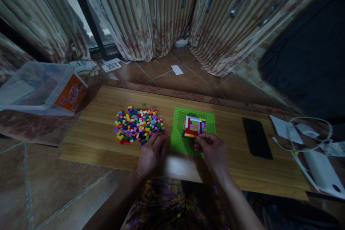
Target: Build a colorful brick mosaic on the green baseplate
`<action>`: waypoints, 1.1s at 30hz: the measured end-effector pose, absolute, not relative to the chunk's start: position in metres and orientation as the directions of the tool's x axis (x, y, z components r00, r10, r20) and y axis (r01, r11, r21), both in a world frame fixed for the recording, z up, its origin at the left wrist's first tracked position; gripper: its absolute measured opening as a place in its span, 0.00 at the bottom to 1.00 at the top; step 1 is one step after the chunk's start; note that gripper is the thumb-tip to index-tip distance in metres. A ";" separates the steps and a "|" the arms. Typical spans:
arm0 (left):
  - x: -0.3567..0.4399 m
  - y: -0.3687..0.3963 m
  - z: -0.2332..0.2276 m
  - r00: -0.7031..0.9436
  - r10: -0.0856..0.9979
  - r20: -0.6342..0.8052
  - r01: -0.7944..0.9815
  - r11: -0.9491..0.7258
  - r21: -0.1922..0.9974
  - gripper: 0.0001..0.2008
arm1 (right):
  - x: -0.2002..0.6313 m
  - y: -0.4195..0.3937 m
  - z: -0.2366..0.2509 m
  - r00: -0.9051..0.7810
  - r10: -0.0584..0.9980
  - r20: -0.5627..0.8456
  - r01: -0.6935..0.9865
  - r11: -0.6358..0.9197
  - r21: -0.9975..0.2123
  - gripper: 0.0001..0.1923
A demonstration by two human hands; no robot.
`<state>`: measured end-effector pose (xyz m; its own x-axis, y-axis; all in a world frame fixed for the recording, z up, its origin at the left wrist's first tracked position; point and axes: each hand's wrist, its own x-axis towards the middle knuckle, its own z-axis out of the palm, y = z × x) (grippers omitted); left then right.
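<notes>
Multicoloured brick build (194, 127) sits on green baseplate (178, 144), wooden surface (91, 133) beneath; right hand (215, 150) at its near edge, fingers bent, whether clamped on a brick cannot tell. Left hand (153, 153) by the near right edge of loose brick pile (137, 124), fingers curled, grip hidden. Dark phone (257, 138) lies farther right.

Left hand (152, 152): fingertips partly hidden (bin (58, 73) cut off).
</notes>
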<state>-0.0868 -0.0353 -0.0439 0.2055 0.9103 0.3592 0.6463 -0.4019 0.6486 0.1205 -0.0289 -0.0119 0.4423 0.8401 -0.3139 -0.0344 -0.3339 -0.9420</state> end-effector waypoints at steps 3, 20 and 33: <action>-0.087 -0.035 -0.043 0.206 0.914 0.350 0.642 -0.396 0.656 0.08 | 0.120 -0.028 -0.012 0.448 0.833 -0.325 -0.070 -0.329 -0.942 0.16; -0.126 -0.074 -0.043 0.139 0.933 0.332 0.694 -0.331 0.640 0.08 | 0.081 -0.049 -0.003 0.056 0.998 -0.004 0.461 -0.029 -0.887 0.09; -0.126 -0.068 -0.043 0.109 0.937 0.332 0.709 -0.308 0.634 0.07 | 0.030 -0.006 -0.034 -0.107 0.975 0.194 0.825 0.196 -0.530 0.11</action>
<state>-0.1261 -0.0678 -0.0426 0.1094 0.9368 0.3323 0.7093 -0.3078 0.6341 0.0298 -0.0059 -0.0340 -0.1071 0.9750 0.1945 0.8249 0.1963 -0.5301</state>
